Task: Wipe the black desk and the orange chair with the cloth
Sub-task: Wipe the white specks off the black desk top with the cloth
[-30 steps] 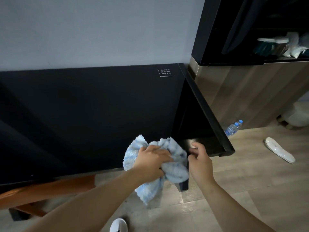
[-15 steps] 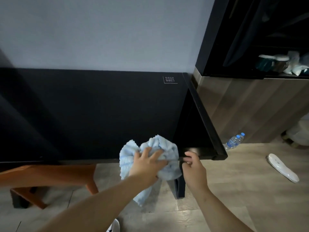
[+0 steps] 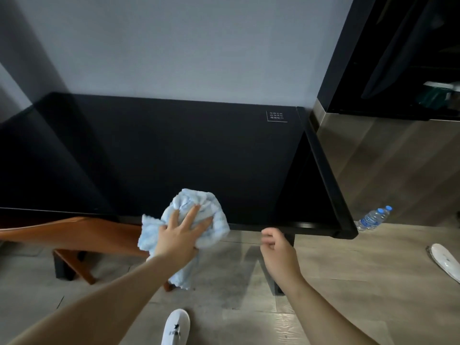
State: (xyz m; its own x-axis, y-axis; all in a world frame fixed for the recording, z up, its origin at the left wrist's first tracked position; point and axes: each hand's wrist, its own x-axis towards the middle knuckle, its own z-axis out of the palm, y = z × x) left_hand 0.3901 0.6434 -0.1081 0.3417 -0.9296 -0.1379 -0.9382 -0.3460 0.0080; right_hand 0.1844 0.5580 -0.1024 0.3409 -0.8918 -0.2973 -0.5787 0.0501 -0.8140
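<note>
The black desk (image 3: 161, 155) fills the middle of the view, set against a pale wall. A light blue fluffy cloth (image 3: 199, 207) lies bunched on the desk's front edge, part of it hanging down below the edge. My left hand (image 3: 179, 235) presses flat on the cloth with fingers spread. My right hand (image 3: 277, 247) hovers just in front of the desk's front edge, fingers loosely curled, holding nothing. The orange chair (image 3: 74, 235) sits tucked under the desk at the left, its seat partly hidden by the desktop.
A dark cabinet with a wooden lower part (image 3: 388, 150) stands right of the desk. A plastic water bottle (image 3: 373, 217) lies on the floor by it, and a white slipper (image 3: 445, 260) farther right. My white slipper (image 3: 175, 327) shows at the bottom.
My left hand has opened from a grip to a flat press on the cloth at the desk's front edge. My right hand has let go of the desk edge and drawn back slightly.
</note>
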